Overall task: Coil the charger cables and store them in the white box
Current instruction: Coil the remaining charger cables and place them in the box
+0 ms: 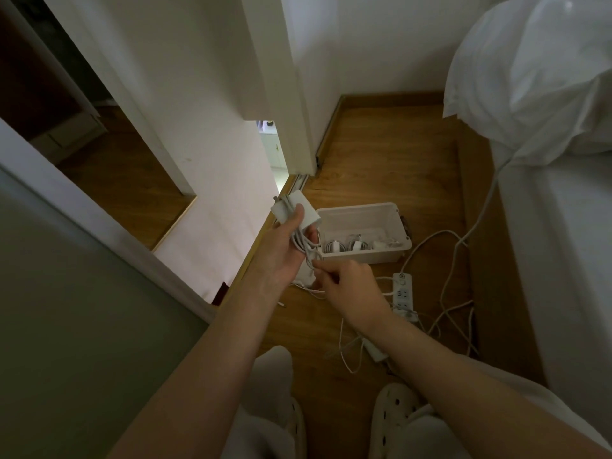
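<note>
left hand: holds charger | right hand: pinches cable | power strip: unreadable

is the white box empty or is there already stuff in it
Not empty. The white box, its top open, holds several coiled chargers lined along its near wall.

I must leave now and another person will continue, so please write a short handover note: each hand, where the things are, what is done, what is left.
Left hand grips a white rectangular charger block with its thin white cable partly coiled. Right hand pinches a loose part of that cable.
Done: several coiled chargers lie in the open white plastic box on the wooden floor.
To do: finish this coil, put it in the box, then probably the loose white cables near the white power strip.
</note>
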The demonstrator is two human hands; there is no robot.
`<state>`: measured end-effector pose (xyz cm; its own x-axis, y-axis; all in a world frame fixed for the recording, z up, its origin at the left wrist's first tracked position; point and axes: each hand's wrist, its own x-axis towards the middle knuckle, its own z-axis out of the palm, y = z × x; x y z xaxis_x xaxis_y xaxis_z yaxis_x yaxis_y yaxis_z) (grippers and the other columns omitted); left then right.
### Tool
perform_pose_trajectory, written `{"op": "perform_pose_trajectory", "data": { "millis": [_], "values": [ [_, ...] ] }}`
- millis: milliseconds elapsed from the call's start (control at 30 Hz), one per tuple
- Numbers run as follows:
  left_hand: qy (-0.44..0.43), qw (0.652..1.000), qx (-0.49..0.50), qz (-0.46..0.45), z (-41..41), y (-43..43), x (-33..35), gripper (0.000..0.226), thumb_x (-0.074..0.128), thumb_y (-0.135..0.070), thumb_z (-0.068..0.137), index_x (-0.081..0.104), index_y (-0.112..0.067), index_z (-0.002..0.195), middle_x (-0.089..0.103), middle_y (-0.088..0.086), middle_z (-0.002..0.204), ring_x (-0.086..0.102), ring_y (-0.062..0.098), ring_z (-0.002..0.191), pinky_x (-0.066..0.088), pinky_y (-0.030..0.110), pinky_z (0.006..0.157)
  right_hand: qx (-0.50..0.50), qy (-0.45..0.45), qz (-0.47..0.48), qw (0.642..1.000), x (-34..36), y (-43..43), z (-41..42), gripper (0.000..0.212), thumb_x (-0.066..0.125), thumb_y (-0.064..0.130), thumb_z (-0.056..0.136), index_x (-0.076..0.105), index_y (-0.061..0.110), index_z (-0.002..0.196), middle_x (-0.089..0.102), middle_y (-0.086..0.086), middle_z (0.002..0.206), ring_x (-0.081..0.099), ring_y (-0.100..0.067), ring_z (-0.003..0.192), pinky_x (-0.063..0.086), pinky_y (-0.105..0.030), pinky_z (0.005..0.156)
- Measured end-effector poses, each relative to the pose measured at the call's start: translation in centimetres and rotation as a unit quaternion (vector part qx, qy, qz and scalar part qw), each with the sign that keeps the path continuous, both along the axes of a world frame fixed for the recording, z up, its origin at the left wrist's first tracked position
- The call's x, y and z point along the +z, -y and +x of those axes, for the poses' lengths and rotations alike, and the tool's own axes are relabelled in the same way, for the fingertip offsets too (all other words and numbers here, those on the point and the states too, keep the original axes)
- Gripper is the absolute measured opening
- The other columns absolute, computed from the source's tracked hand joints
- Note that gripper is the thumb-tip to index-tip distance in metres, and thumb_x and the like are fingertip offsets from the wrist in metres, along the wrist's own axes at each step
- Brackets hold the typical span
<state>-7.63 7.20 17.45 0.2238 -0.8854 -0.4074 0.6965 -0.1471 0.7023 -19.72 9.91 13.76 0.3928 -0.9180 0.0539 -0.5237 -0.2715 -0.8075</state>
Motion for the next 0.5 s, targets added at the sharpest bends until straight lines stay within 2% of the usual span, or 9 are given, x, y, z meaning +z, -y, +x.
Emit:
{"op": "perform_pose_trajectory", "data": {
  "millis": [67, 167, 233, 300, 367, 400, 500],
  "values": [
    [-0.016, 1.0, 0.017, -0.006, 0.3, 0.1, -0.2, 0.021, 0.054, -0.018, 0.093, 0.05, -0.003, 0.107, 0.05, 0.017, 0.105, 0.052, 0.017, 0.08, 0.053, 0.018, 0.058, -0.011, 0.043, 0.019, 0.999, 0.2, -0.1, -0.2, 0.031, 0.051, 0.018, 0.096, 0.057, 0.016, 0.127, 0.073, 0.002, 0.095, 0.06, 0.002, 0.069, 0.05, -0.015, 0.064],
    [-0.048, 0.998, 0.035, -0.027, 1.3, 0.1, -0.2, 0.026, 0.053, -0.024, 0.092, 0.048, -0.003, 0.108, 0.047, 0.02, 0.114, 0.051, 0.017, 0.087, 0.051, 0.023, 0.072, -0.051, 0.149, 0.08, 0.984, 0.5, -0.2, -0.5, 0.029, 0.056, 0.013, 0.093, 0.049, 0.017, 0.121, 0.072, 0.004, 0.088, 0.063, 0.004, 0.076, 0.047, -0.008, 0.065],
    [-0.073, 0.995, 0.045, -0.045, 1.8, 0.1, 0.1, 0.026, 0.051, -0.024, 0.093, 0.047, -0.003, 0.108, 0.05, 0.019, 0.107, 0.054, 0.013, 0.074, 0.051, 0.018, 0.061, -0.084, 0.195, 0.116, 0.97, 0.5, -0.1, -0.8, 0.024, 0.059, 0.01, 0.091, 0.046, 0.016, 0.11, 0.068, 0.01, 0.078, 0.061, 0.011, 0.071, 0.044, -0.001, 0.06],
    [-0.086, 0.994, 0.046, -0.055, 2.1, 0.0, 0.5, 0.025, 0.049, -0.024, 0.094, 0.047, -0.003, 0.107, 0.052, 0.017, 0.097, 0.054, 0.009, 0.059, 0.049, 0.015, 0.047, -0.1, 0.203, 0.13, 0.965, 0.4, 0.3, -1.3, 0.018, 0.061, 0.01, 0.088, 0.049, 0.013, 0.101, 0.065, 0.01, 0.073, 0.06, 0.011, 0.068, 0.047, -0.004, 0.065],
    [-0.091, 0.995, 0.011, -0.05, 2.1, -0.2, 0.9, 0.027, 0.048, -0.026, 0.095, 0.047, -0.003, 0.11, 0.051, 0.016, 0.096, 0.051, 0.009, 0.061, 0.048, 0.014, 0.046, -0.102, 0.186, 0.141, 0.967, -0.1, 1.0, -2.0, 0.014, 0.063, 0.009, 0.087, 0.059, 0.01, 0.099, 0.068, 0.006, 0.077, 0.062, 0.003, 0.075, 0.053, -0.016, 0.076],
    [-0.091, 0.995, -0.02, -0.046, 2.0, -0.4, 1.0, 0.031, 0.049, -0.026, 0.094, 0.047, -0.004, 0.115, 0.051, 0.016, 0.098, 0.049, 0.01, 0.067, 0.047, 0.014, 0.047, -0.107, 0.179, 0.146, 0.967, -0.3, 1.4, -2.2, 0.016, 0.064, 0.008, 0.086, 0.063, 0.008, 0.102, 0.07, 0.003, 0.081, 0.063, 0.001, 0.076, 0.053, -0.018, 0.078],
    [-0.011, 0.991, -0.134, -0.007, 1.5, -0.9, 1.2, 0.051, 0.056, -0.025, 0.082, 0.042, -0.006, 0.128, 0.051, 0.016, 0.1, 0.047, 0.01, 0.069, 0.048, 0.014, 0.047, -0.112, 0.149, 0.129, 0.974, -0.7, 2.2, -2.8, 0.022, 0.065, 0.005, 0.084, 0.069, 0.007, 0.105, 0.068, 0.002, 0.087, 0.059, 0.003, 0.075, 0.05, -0.009, 0.076]
  ]
}}
